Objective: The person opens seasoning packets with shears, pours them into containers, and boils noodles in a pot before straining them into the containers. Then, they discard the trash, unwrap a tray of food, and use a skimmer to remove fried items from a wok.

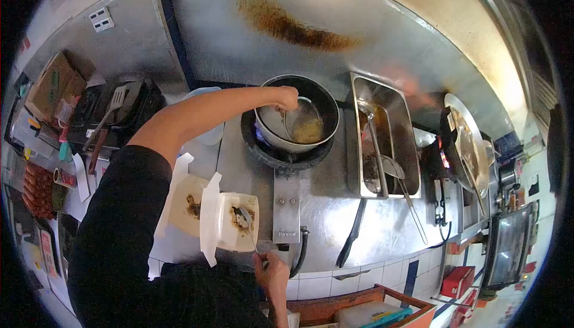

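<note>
My left hand [289,97] reaches over a dark pot [269,132] on a lit gas burner [281,159] and grips the handle of a wire strainer [306,126] that holds yellow noodles inside the pot. My right hand [272,268] is low at the counter's tiled front edge, holding the end of a spoon [244,217]. The spoon's bowl rests in an open white takeaway box [236,232] with dark sauce in it. Beside the box lies a white paper-lined plate [186,208] with sauce smears.
A steel tray [391,119] with ladles stands right of the pot. A wok [466,143] sits on a burner at the far right. At the left are a dark grill with a spatula [113,104] and sausages [36,190]. A hose [353,232] crosses the steel counter.
</note>
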Demonstrator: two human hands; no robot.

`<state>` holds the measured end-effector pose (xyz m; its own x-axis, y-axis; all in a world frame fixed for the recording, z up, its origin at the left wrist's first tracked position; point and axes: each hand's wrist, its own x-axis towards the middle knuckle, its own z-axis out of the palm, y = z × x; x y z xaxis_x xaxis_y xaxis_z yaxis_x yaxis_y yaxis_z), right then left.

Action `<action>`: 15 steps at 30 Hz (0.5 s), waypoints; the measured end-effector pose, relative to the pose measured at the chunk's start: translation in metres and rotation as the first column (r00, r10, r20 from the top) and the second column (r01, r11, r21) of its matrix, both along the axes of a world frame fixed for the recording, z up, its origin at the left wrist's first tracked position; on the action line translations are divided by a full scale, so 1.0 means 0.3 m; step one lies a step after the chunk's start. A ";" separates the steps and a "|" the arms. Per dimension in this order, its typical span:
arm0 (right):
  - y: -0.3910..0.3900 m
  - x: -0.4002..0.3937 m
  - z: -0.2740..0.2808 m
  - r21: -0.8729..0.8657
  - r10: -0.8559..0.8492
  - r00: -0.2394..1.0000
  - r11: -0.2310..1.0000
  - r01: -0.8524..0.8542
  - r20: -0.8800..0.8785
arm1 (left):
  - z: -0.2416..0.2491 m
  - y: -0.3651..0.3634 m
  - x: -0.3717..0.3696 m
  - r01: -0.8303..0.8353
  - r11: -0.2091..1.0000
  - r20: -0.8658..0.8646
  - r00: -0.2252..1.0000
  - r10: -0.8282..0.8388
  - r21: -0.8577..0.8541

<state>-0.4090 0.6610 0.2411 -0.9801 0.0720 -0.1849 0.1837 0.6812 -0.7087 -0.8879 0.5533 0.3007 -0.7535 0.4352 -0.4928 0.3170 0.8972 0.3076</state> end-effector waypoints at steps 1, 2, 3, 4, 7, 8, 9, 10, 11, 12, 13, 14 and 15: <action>0.000 -0.003 0.012 0.004 0.002 1.000 1.000 -0.002 -0.001 | 0.022 -0.005 0.009 -0.092 0.990 0.044 0.995 0.088 0.105; -0.004 -0.008 0.027 0.006 -0.018 1.000 1.000 0.017 0.019 | 0.031 -0.010 0.007 -0.094 0.990 0.043 0.995 0.090 0.107; -0.007 -0.010 0.036 0.008 -0.038 0.998 0.999 0.038 0.041 | 0.024 -0.016 -0.011 -0.048 0.990 0.023 0.999 0.045 0.132; -0.007 -0.008 0.036 0.011 -0.038 0.998 0.999 0.038 0.043 | 0.017 -0.021 -0.028 0.000 0.988 0.002 1.000 -0.001 0.155; -0.001 -0.004 0.029 -0.031 -0.059 0.997 0.998 0.061 0.049 | 0.040 -0.055 -0.037 -0.130 0.937 0.144 0.986 0.087 0.325; -0.001 -0.005 0.021 -0.034 -0.064 0.997 0.997 0.065 0.042 | 0.055 -0.055 -0.034 -0.132 0.948 0.122 0.988 0.100 0.291; 0.001 0.000 0.022 -0.035 -0.069 0.997 0.997 0.070 0.037 | 0.051 -0.063 -0.040 -0.129 0.948 0.126 0.987 0.096 0.291; 0.005 -0.003 0.026 -0.034 -0.074 0.997 0.997 0.075 0.038 | 0.055 -0.084 -0.056 -0.150 0.929 0.126 0.985 0.113 0.339; 0.008 -0.008 0.033 -0.052 -0.068 0.997 0.996 0.070 0.042 | 0.051 -0.098 -0.064 -0.171 0.907 0.131 0.983 0.129 0.385; 0.010 -0.007 0.041 -0.070 -0.061 0.997 0.996 0.064 0.046 | 0.111 -0.112 -0.036 -0.186 0.903 0.156 0.979 0.134 0.387; 0.010 -0.008 0.034 -0.070 -0.065 0.997 0.995 0.069 0.049 | 0.139 -0.128 -0.032 -0.182 0.904 0.159 0.979 0.130 0.387; 0.007 -0.004 0.018 -0.064 -0.080 0.997 0.995 0.080 0.008 | 0.166 -0.146 -0.025 -0.158 0.908 0.111 0.986 0.124 0.388; 0.005 0.000 0.012 -0.056 -0.093 0.995 0.994 0.091 -0.035 | 0.173 -0.167 -0.031 -0.135 0.911 0.062 0.991 0.120 0.389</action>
<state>-0.4089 0.6624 0.2446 -0.9761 0.1525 -0.1547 0.2165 0.6228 -0.7519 -0.8970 0.5031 0.3527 -0.8004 0.5001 -0.3305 0.1898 0.7344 0.6516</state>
